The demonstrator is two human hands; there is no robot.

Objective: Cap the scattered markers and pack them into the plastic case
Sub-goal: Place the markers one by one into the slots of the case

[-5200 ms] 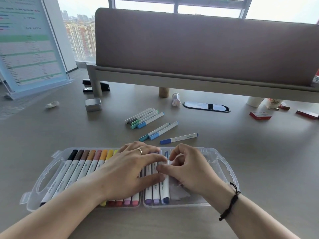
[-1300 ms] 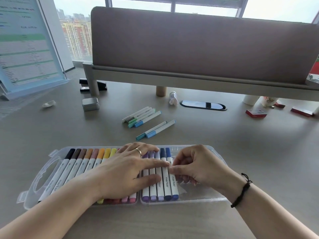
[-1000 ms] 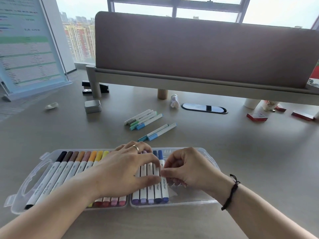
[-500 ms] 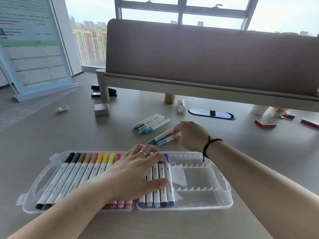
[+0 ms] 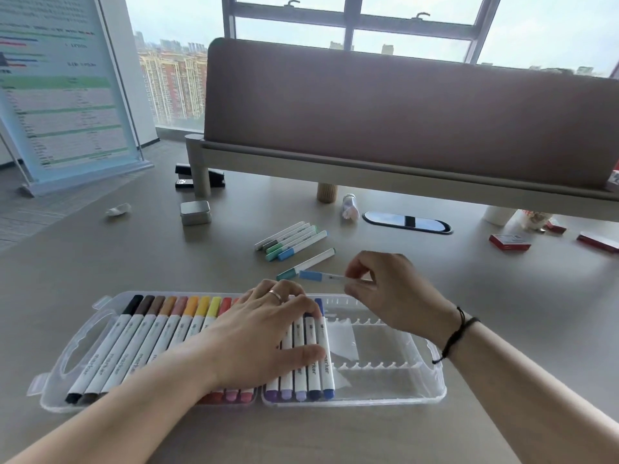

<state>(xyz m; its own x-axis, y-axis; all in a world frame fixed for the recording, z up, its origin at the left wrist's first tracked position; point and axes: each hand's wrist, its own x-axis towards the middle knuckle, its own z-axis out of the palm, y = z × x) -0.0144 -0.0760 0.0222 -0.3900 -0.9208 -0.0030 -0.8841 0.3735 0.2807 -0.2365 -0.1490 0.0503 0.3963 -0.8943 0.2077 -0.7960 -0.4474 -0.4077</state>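
Observation:
A clear plastic case (image 5: 432,373) lies open on the desk, its left half and part of its right half filled with capped markers (image 5: 160,336). My left hand (image 5: 264,333) rests flat on the packed markers, fingers straight. My right hand (image 5: 385,289) pinches a light blue marker (image 5: 318,276) by its white barrel, just above the case's far rim. A teal marker (image 5: 306,262) lies on the desk behind it. Several more markers (image 5: 291,239) lie in a loose group farther back.
A metal tin (image 5: 196,212), a black stapler (image 5: 201,180) and a crumpled paper scrap (image 5: 118,209) sit at the back left. A desk divider (image 5: 402,128) spans the back. Red boxes (image 5: 509,242) lie at the right, a cable grommet (image 5: 407,222) in the middle.
My right hand left the case, reached back to the two loose markers, took the light blue one and lifted it toward the case. The left hand stayed on the packed markers.

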